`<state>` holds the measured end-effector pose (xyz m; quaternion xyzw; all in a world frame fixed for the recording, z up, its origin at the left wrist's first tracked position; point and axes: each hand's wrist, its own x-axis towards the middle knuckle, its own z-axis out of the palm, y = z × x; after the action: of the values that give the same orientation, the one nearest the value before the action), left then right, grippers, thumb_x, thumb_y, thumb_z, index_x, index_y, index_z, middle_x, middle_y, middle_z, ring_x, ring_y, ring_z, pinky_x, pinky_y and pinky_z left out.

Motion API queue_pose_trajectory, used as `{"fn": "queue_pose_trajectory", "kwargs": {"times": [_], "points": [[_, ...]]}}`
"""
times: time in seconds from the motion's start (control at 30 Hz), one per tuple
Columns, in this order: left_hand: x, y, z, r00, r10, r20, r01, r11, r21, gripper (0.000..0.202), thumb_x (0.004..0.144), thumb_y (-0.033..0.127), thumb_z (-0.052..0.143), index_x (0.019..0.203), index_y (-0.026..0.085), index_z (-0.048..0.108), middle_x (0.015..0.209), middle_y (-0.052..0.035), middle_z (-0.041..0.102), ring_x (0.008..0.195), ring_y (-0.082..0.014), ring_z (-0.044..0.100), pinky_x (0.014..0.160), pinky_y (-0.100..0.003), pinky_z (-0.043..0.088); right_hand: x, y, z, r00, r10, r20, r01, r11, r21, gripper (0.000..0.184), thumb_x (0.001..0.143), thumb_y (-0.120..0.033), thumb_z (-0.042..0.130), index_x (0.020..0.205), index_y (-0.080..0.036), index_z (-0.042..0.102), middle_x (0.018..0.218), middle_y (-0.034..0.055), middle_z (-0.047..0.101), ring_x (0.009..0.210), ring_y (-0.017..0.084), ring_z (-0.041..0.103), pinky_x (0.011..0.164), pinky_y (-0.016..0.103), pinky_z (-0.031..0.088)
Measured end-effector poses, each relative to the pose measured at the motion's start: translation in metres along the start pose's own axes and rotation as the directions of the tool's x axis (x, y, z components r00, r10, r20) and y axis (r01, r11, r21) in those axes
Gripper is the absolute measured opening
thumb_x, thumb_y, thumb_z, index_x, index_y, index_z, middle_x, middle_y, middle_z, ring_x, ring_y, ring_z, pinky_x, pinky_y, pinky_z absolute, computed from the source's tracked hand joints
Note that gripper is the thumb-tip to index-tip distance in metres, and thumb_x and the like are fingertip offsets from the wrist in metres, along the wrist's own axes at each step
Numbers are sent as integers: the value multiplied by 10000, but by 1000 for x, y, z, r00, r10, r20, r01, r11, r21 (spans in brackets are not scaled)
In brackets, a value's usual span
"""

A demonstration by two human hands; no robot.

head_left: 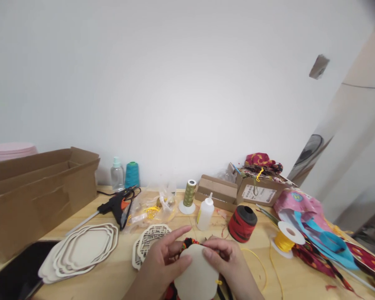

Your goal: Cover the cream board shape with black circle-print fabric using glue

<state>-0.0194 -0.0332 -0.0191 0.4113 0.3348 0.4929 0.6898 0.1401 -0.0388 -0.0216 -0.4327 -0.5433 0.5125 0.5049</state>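
Clock read from the pale panel at low centre, 12 toward the wall. Far left, about 10 o'clock, a long cardboard box (34, 204) on the wooden table (123, 258); nearer in, same bearing, a stack of thin frames (78, 252), black glue gun (117, 206) just behind. Lattice pieces (153, 237) at 11, partly hidden by the left hand (162, 262). That hand sits at 9: thumb flat on the panel's face, forefinger lifted and pointing toward 2, other fingers curled in behind the rim. The pale panel (196, 271) lies between both hands, face up to the wearer, bottom end at the picture's edge; long axis seems to run 12 to 6. Red-and-black trim (188, 242) along its top edge, at the fingertips. White glue bottle (205, 214) and green thread spool (190, 196) near 12, apart from the hands. Right hand (228, 258) at 2 to 3, thumb and bent forefinger pinching the panel's upper right edge. Both hands touch the panel, neither clearly nearer. Red spool (243, 227) at 1; yellow spool (284, 241) and pink cloth (300, 204) out toward 2.
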Motion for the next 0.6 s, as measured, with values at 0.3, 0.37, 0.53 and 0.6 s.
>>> {"fn": "queue_pose_trajectory", "kwargs": {"times": [0.3, 0.37, 0.53, 0.6], "points": [[0, -5, -1, 997, 8, 77, -15, 997, 82, 545, 612, 287, 698, 1109, 177, 505, 728, -25, 663, 621, -160, 586, 546, -243, 442, 1, 0, -1, 994, -74, -80, 76, 997, 17, 108, 631, -282, 688, 608, -176, 687, 650, 10, 550, 597, 119, 483, 500, 203, 360], [0, -5, -1, 997, 6, 73, -13, 995, 97, 552, 593, 278, 712, 1102, 187, 519, 807, -44, 669, 682, -177, 594, 585, -252, 450, 1, 0, 0, 993, -52, -102, 57, 997, 51, 105, 620, -283, 698, 607, -179, 687, 664, 11, 574, 618, 122, 504, 525, 201, 377], [0, -5, -2, 996, -2, 93, -1, 999, 32, 588, 526, 253, 753, 1077, 207, 551, 922, -60, 659, 844, -238, 587, 668, -287, 459, 1, -1, 5, 970, 129, -208, -79, 969, 233, 208, 513, -325, 760, 615, -169, 667, 583, 5, 635, 519, 109, 519, 484, 199, 395], [1, -6, -2, 992, -34, 121, 37, 999, -29, 587, 507, 244, 763, 1058, 196, 565, 941, -68, 656, 867, -249, 581, 690, -305, 461, 2, -2, 6, 962, 146, -229, -84, 962, 258, 239, 493, -334, 769, 607, -158, 655, 552, 5, 643, 492, 104, 517, 469, 194, 396]]}}
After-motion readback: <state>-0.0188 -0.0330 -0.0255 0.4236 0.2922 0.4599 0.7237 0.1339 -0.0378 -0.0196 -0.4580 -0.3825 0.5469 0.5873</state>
